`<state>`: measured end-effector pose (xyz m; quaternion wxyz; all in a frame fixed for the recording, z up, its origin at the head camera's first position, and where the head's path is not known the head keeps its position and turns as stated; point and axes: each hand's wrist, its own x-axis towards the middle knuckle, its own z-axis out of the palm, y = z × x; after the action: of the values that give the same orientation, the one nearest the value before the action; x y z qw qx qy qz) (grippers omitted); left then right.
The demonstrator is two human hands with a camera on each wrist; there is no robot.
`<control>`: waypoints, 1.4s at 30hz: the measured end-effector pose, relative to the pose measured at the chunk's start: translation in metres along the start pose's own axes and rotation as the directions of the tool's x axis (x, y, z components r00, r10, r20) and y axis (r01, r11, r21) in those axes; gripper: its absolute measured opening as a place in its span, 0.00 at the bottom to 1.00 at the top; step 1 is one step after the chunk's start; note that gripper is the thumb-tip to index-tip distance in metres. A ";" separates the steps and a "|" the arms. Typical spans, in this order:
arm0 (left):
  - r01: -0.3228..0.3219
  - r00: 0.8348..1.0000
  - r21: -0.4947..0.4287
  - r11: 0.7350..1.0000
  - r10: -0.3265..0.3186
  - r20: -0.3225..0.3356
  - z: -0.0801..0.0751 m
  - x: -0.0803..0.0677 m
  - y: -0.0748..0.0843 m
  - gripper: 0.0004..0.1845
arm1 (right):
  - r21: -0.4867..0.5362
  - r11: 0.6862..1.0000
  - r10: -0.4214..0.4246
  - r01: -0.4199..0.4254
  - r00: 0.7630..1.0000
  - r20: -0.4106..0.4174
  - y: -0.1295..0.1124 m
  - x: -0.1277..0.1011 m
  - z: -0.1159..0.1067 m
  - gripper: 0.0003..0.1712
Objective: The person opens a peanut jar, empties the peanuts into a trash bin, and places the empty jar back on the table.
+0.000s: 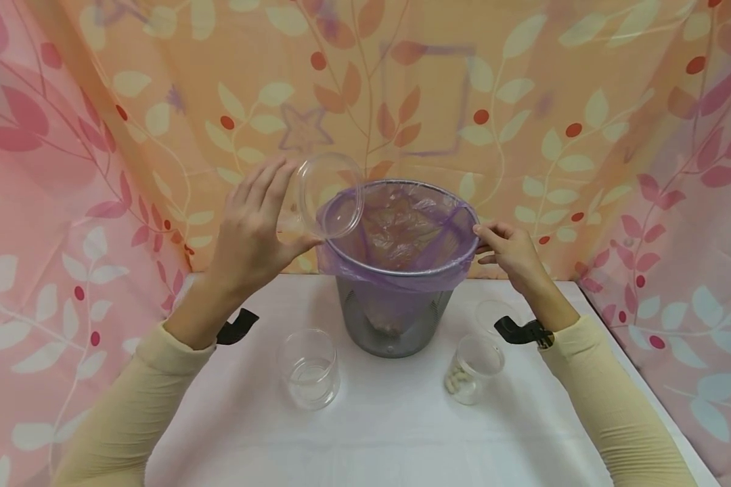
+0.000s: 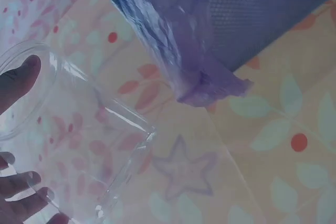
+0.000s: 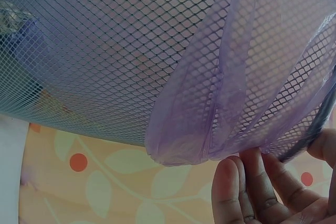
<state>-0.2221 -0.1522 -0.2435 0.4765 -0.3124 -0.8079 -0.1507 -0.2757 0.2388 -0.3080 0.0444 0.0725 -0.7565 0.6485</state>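
My left hand (image 1: pixel 252 230) holds an empty clear plastic jar (image 1: pixel 329 196) tipped on its side, its mouth over the left rim of a grey mesh wastebasket (image 1: pixel 396 325). A purple bag (image 1: pixel 396 230) lines the basket and folds over its rim. My right hand (image 1: pixel 505 247) pinches the basket's rim on the right side. In the left wrist view my fingertips (image 2: pixel 21 77) wrap the jar (image 2: pixel 79 129) below the bag's fold (image 2: pixel 178 51). In the right wrist view my fingers (image 3: pixel 252 192) curl under the bag's edge (image 3: pixel 236 103) against the mesh (image 3: pixel 105 51).
On the white table (image 1: pixel 390 433) stand an empty clear jar (image 1: pixel 308 368) at front left and a jar with white pieces (image 1: pixel 472 368) at front right, with a clear lid (image 1: pixel 493 312) behind it. Floral cloth (image 1: pixel 524 101) hangs behind and at both sides.
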 end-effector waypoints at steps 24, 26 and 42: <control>0.115 0.978 -0.351 0.929 -0.168 -0.124 -0.015 -0.036 0.059 0.52 | 0.011 1.000 -0.008 0.008 1.000 -0.001 0.001 -0.001 0.000 0.12; 0.126 0.974 -0.367 0.922 -0.185 -0.129 -0.014 -0.040 0.063 0.51 | 0.010 1.000 -0.009 0.009 1.000 -0.001 0.001 0.000 0.000 0.11; 0.148 0.974 -0.466 0.873 -0.210 -0.084 0.001 -0.069 0.091 0.52 | -0.009 1.000 0.010 -0.010 1.000 -0.004 -0.001 -0.001 -0.001 0.14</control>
<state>-0.1395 -0.1074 -0.3081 0.4262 -0.3284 -0.7419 -0.4001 -0.2744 0.2393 -0.3072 0.0430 0.0673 -0.7595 0.6456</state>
